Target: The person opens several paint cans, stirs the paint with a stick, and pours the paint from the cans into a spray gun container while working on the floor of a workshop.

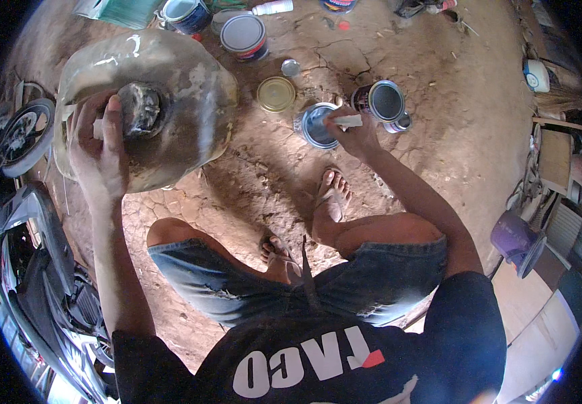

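Observation:
A large, rounded, cloudy plastic jug (197, 87) stands on the ground at the left, a dark round cap (144, 110) on its top. My left hand (99, 145) is closed beside that cap, its fingers curled round what looks like the jug's handle; a pale bit shows between thumb and fingers. My right hand (359, 137) pinches a short, whitish flat piece (350, 121) over the rim of an open can (316, 126) with grey-blue contents. Whether that piece reaches into the can is hidden by my fingers. Right beside it, another open can (386, 101) holds dark grey contents.
A gold lid (276, 94) and a small silvery lid (291, 68) lie on the cracked dirt floor. More cans (243, 34) stand behind them, near a white bottle (274, 7). Motorcycle parts (49, 229) crowd the left edge; a purple bucket (516, 242) is at the right.

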`<state>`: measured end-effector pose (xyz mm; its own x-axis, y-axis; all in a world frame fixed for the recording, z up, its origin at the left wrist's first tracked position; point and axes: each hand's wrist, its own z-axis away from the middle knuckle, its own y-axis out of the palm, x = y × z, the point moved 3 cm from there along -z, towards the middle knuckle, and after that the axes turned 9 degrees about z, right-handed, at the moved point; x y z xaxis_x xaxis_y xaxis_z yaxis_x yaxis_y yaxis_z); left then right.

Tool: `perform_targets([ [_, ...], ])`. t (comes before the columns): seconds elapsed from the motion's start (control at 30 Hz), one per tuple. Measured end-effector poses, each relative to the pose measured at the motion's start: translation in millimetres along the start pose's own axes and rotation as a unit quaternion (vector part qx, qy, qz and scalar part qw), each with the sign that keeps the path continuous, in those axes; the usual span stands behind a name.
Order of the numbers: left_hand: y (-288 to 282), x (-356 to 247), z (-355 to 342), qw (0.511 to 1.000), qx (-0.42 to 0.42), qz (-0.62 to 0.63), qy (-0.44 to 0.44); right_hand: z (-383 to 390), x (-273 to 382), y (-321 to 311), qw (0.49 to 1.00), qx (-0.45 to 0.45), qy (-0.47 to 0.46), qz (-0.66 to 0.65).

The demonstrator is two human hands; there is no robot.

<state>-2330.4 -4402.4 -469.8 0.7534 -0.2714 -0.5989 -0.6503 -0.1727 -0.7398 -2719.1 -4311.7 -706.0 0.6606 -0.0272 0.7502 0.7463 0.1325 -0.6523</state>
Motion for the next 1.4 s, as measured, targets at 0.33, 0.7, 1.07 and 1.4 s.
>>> perform_targets([
  [0.33,-0.2,-1.6,-0.2,0.999,-0.004,-0.046,0.025,-5.2,11.4,-12.5,0.997,-0.044,0.046,0.051],
  [0.7,-0.5,-1.3,0.4,0.999,-0.001,-0.050,0.014,-3.8,14.7,-7.1,0.997,-0.057,-0.037,-0.020],
  [1.07,-0.3,-1.3,-0.6,1.000,0.001,-0.021,0.013,-6.1,6.9,-13.5,0.997,0.020,-0.062,0.052],
  [1.4,-0.4,-2.8,-0.6,0.998,-0.013,-0.042,0.043,6.3,7.5,-25.0,0.940,0.080,-0.231,0.239],
])
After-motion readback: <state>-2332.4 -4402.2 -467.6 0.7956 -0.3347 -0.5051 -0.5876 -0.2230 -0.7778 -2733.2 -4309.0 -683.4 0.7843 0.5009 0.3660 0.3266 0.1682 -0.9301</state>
